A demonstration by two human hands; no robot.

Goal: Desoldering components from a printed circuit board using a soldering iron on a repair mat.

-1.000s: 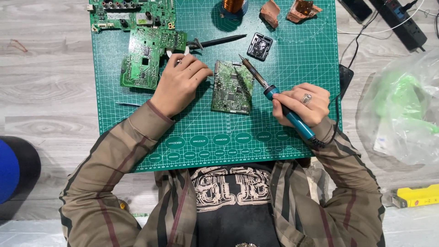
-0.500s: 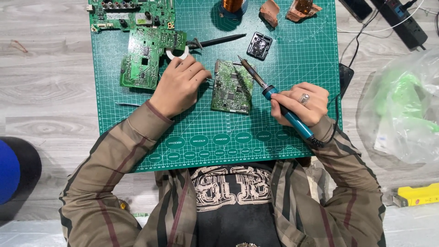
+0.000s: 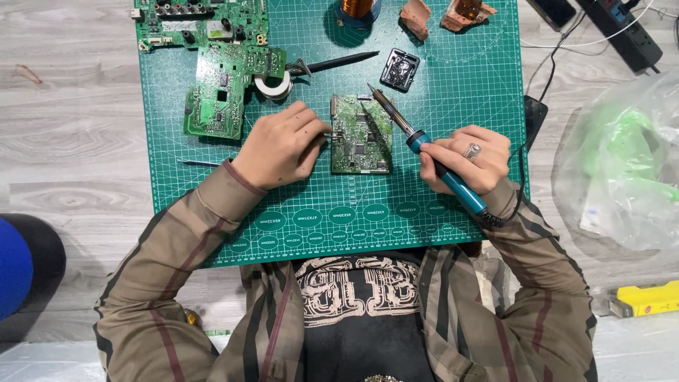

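Clear plastic bag with green contents (image 3: 626, 163) right of green cutting mat (image 3: 453, 106). Left hand (image 3: 279, 145) pinches small green circuit board (image 3: 359, 134); right hand (image 3: 467, 159) clamps blue-handled soldering iron (image 3: 431, 159), tip over board.

Right hand (image 3: 467, 159) holds soldering iron (image 3: 424, 148) over circuit board (image 3: 361, 134).

Bright, even light; sharp focus.

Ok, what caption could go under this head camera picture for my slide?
Right hand holds a blue soldering iron over a small circuit board steadied by the left hand on a green cutting mat.
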